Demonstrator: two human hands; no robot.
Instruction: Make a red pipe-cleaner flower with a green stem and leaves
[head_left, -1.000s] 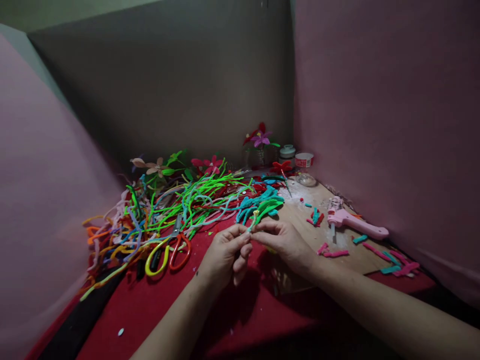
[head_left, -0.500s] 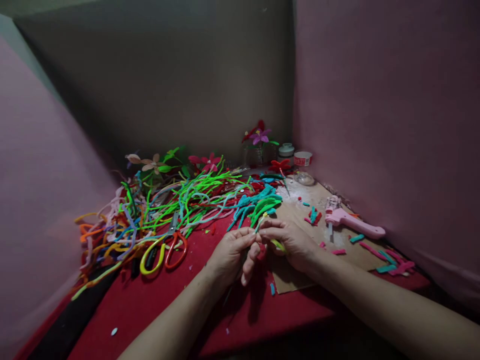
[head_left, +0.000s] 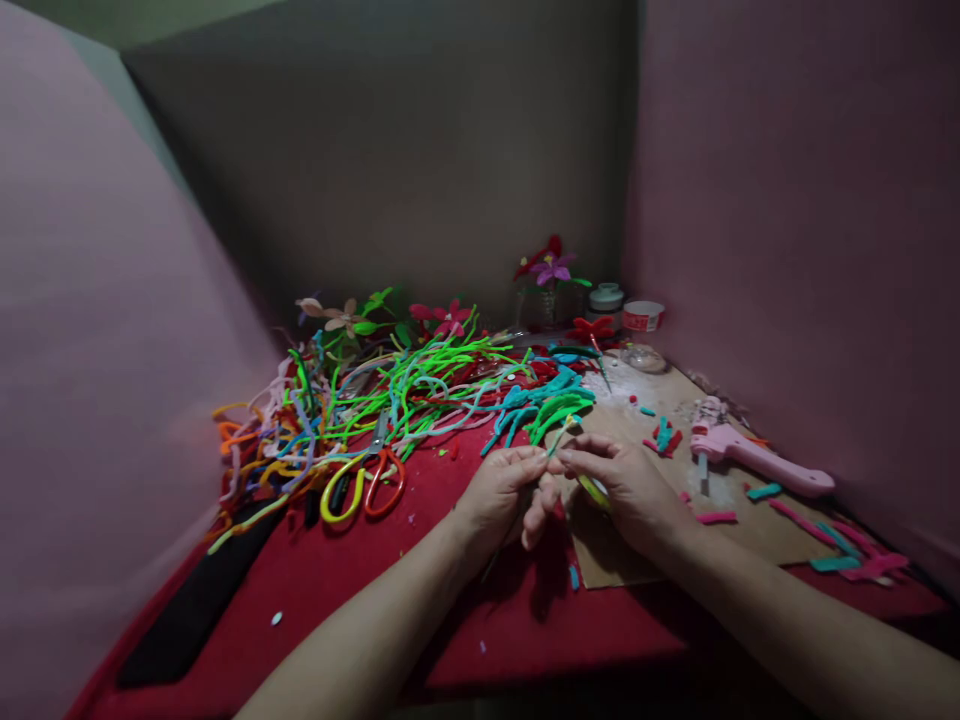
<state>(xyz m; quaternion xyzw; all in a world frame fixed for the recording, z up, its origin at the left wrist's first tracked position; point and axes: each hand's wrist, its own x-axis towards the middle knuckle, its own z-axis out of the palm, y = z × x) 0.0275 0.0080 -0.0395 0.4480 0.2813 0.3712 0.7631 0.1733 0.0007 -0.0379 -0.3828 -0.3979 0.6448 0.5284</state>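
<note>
My left hand (head_left: 504,495) is closed in a pinch on a thin stem (head_left: 556,440) with a small pale-yellow tip. The stem's dark lower end shows beneath that hand. Close beside it, my right hand (head_left: 628,492) has thumb and forefinger pressed together at the same stem. A curved yellow-green strip (head_left: 595,492), perhaps a roll of tape, lies within the right hand's fingers and is partly hidden. Just beyond both hands are green fuzzy leaf shapes (head_left: 559,412) and teal ones (head_left: 525,400).
Scissors (head_left: 385,485) with yellow and red handles lie left, before a heap of pipe cleaners (head_left: 427,375). A pink glue gun (head_left: 765,458) rests on cardboard (head_left: 615,560) at right, among fuzzy offcuts. Behind stand fuzzy flowers (head_left: 551,268), a jar (head_left: 606,300) and a tape roll (head_left: 644,316).
The view has turned slightly left, so the table's things sit farther right in the picture. Both hands keep their pinch on the stem with little visible change.
</note>
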